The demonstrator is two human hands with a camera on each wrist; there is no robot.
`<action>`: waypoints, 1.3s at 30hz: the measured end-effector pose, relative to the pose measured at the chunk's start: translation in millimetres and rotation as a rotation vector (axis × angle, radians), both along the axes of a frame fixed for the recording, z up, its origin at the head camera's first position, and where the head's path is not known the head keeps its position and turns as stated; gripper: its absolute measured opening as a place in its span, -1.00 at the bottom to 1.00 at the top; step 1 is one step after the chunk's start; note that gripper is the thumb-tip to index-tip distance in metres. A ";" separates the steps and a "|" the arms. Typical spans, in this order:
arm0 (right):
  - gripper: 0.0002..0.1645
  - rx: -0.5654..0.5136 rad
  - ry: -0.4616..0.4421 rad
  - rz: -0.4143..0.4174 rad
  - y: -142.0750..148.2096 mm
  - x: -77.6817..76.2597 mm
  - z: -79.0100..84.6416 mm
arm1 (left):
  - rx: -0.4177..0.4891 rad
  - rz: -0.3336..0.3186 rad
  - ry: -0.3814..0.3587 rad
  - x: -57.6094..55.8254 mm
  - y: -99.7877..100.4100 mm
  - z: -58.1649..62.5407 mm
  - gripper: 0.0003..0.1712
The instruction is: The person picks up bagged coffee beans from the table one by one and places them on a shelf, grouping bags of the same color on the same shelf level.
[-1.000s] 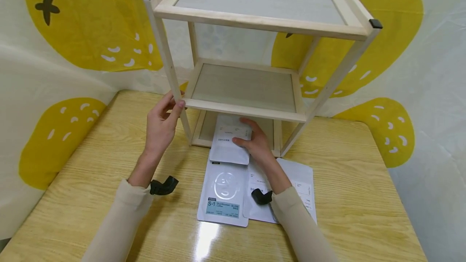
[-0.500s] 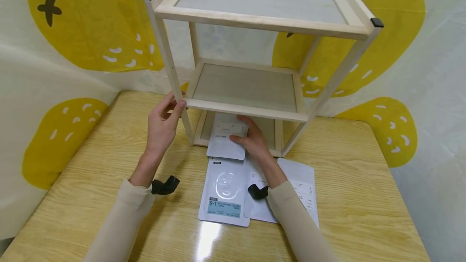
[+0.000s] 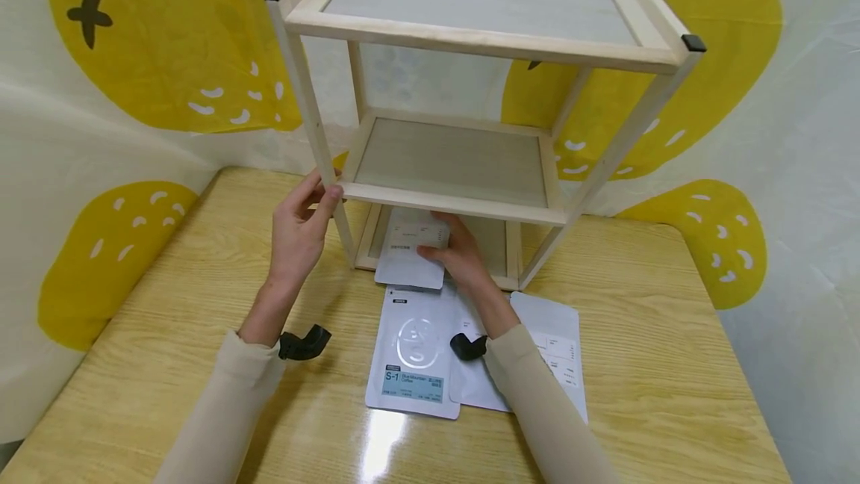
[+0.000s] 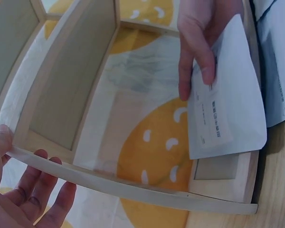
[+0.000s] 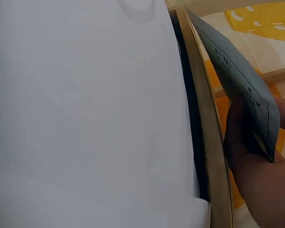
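Note:
My left hand (image 3: pixel 298 230) holds the front left post of a pale wooden three-tier shelf (image 3: pixel 457 204), right where the middle tier joins it. In the left wrist view its fingers (image 4: pixel 38 180) curl around that post. A small white pouch with printed text (image 3: pixel 410 260) is pinched along its right side by my right hand (image 3: pixel 463 252), thumb on top. The pouch reaches over the bottom tier (image 3: pixel 497 245), its far end under the middle tier and its near end overhanging the front edge. In the right wrist view its printed underside (image 5: pixel 247 90) shows, with fingers beneath.
A white pouch labelled Blue Mountain Coffee (image 3: pixel 413 342) lies flat before the shelf. To its right, partly under my right forearm, lie more white pouches (image 3: pixel 561 353) on the wooden table (image 3: pixel 322 424). A patterned yellow and white cloth (image 3: pixel 134 148) hangs behind and at the sides.
My right hand has moved the small pouch left and a little deeper over the bottom tier. My left hand has stayed on the post.

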State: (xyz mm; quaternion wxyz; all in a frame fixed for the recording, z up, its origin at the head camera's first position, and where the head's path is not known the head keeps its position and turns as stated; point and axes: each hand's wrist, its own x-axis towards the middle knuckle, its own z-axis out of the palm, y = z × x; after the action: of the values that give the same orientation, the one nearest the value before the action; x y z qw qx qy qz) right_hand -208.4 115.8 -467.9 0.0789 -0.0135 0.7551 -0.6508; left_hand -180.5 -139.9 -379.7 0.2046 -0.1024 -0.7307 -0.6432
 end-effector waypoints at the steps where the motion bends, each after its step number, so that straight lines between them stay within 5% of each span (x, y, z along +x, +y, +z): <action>1: -0.03 -0.003 -0.005 0.002 -0.5 -0.8 -0.4 | 0.001 0.000 0.000 0.2 0.0 0.0 -0.65; 28: -0.33 -0.167 -0.003 0.037 -19.4 -27.5 -9.9 | -0.008 0.010 -0.016 0.7 0.3 -0.7 -0.67; 39: -0.33 -0.105 -0.024 0.032 -21.9 -32.2 -8.9 | 0.000 0.006 -0.024 0.6 0.5 -1.1 -0.66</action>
State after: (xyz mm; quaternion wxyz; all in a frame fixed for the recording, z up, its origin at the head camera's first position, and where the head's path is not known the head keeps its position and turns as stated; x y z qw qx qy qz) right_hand -240.7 93.9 -476.8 0.0975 -0.0216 0.7186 -0.6882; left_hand -179.9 -139.3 -380.8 0.1978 -0.0926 -0.7332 -0.6440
